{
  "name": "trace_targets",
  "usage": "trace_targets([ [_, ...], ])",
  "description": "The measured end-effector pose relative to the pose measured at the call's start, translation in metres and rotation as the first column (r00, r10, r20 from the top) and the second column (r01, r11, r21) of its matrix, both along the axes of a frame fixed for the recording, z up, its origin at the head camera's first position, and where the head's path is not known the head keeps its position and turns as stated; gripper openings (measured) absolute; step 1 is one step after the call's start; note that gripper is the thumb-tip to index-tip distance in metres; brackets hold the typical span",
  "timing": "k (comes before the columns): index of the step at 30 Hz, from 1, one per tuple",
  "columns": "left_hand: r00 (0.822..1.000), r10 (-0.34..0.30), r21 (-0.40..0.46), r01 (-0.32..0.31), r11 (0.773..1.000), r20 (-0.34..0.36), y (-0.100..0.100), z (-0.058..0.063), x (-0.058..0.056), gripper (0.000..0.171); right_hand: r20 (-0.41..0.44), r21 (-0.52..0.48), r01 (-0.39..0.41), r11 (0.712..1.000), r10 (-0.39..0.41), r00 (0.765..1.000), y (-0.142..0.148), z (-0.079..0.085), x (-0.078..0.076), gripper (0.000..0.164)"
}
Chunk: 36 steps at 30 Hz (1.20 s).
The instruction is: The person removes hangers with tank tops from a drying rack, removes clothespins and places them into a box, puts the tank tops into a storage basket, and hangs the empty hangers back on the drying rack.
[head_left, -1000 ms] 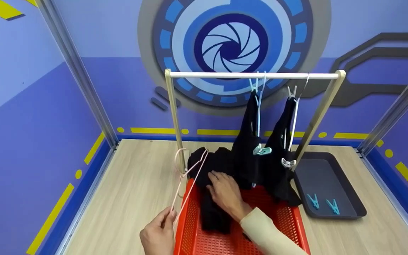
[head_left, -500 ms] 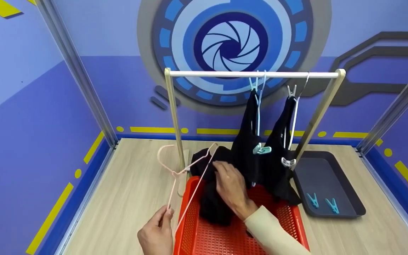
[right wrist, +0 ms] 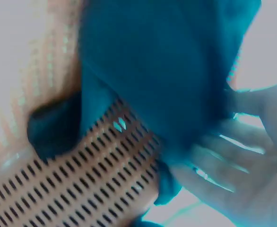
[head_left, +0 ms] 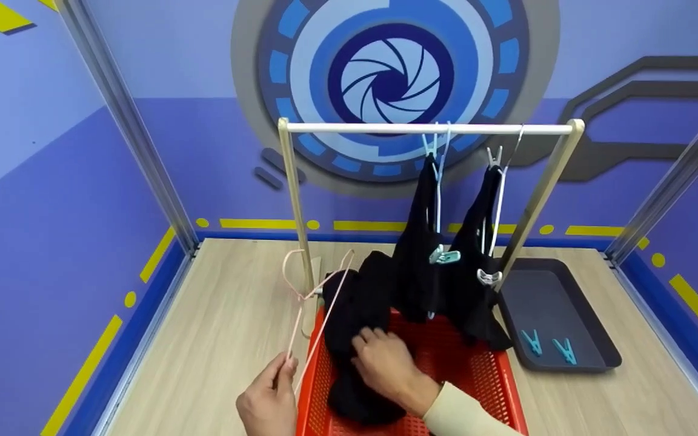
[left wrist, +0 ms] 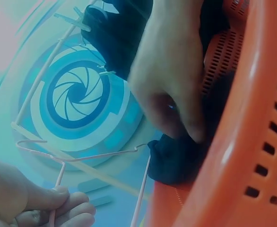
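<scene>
At seven o'clock of the head view, I see the left hand, its thumb and fingers pinching one arm of a pink hanger. The hook of this hanger is turned to about twelve o'clock from the hand. Near six o'clock, the right hand rests on a black cloth, with the fingers bent. The right wrist view is blurred, so I cannot tell whether these fingers pinch the cloth or only press on it. This cloth lies bunched: it covers the eleven o'clock corner of the red basket and goes down inside, passing beside and below the right hand.

Between twelve and one o'clock of the basket, I find two black garments hanging from the rack, the first on a blue hanger and the second on a white hanger. At four o'clock of the head view, a dark grey tray stands on the wooden table, and two teal clothespins lie in it, apart from each other.
</scene>
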State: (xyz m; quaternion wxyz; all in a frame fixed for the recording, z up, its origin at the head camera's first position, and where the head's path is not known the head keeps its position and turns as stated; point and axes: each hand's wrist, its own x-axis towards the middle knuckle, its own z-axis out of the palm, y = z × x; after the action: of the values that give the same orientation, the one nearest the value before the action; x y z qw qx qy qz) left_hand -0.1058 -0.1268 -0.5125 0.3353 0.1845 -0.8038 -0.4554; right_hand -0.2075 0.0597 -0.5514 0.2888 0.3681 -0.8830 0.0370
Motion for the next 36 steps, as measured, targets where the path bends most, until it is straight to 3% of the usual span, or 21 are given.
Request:
trace_targets([
  [3, 1.000, 0.011, -0.020, -0.012, 1.000, -0.017, 0.000, -0.001, 0.001, 0.017, 0.043, -0.055, 0.004, 0.998, -0.002, 0.999, -0.002, 0.001, -0.001, 0.026],
  [6, 0.999, 0.031, -0.029, -0.032, 0.999, -0.032, 0.000, -0.001, 0.001, 0.017, 0.036, -0.173, 0.002, 0.985, 0.005, 0.999, -0.005, 0.008, -0.013, 0.027],
  [9, 0.999, 0.041, -0.019, -0.042, 0.999, -0.029, 0.000, 0.000, 0.001, 0.017, 0.094, -0.236, 0.032, 0.971, -0.010, 0.996, -0.008, 0.012, -0.030, 0.047],
  [13, 0.999, 0.034, 0.015, -0.034, 0.999, -0.006, 0.000, 0.001, 0.001, 0.017, 0.235, -0.189, 0.078, 0.979, -0.032, 0.971, -0.012, 0.007, -0.048, 0.076],
  [16, 1.000, 0.021, 0.034, -0.022, 0.999, 0.006, -0.001, 0.001, 0.002, 0.017, 0.274, -0.133, 0.070, 0.989, -0.031, 0.961, -0.014, -0.001, -0.055, 0.077],
  [20, 1.000, 0.010, 0.028, -0.010, 1.000, 0.003, -0.003, -0.002, 0.003, 0.018, 0.197, -0.126, 0.060, 0.990, -0.034, 0.980, -0.013, -0.011, -0.060, 0.058],
  [25, 1.000, 0.025, 0.024, -0.024, 0.999, -0.017, -0.003, -0.001, 0.003, 0.017, 0.073, -0.236, 0.025, 0.971, -0.007, 0.997, -0.011, -0.011, -0.064, 0.040],
  [30, 0.999, 0.035, 0.028, -0.035, 0.999, -0.021, -0.003, -0.001, 0.002, 0.016, -0.021, -0.352, 0.006, 0.936, -0.014, 1.000, -0.009, 0.004, -0.063, 0.038],
  [36, 0.999, 0.034, 0.032, -0.033, 0.999, -0.009, -0.004, -0.002, 0.002, 0.016, -0.077, -0.424, -0.015, 0.906, -0.019, 0.997, -0.008, 0.029, -0.045, 0.043],
])
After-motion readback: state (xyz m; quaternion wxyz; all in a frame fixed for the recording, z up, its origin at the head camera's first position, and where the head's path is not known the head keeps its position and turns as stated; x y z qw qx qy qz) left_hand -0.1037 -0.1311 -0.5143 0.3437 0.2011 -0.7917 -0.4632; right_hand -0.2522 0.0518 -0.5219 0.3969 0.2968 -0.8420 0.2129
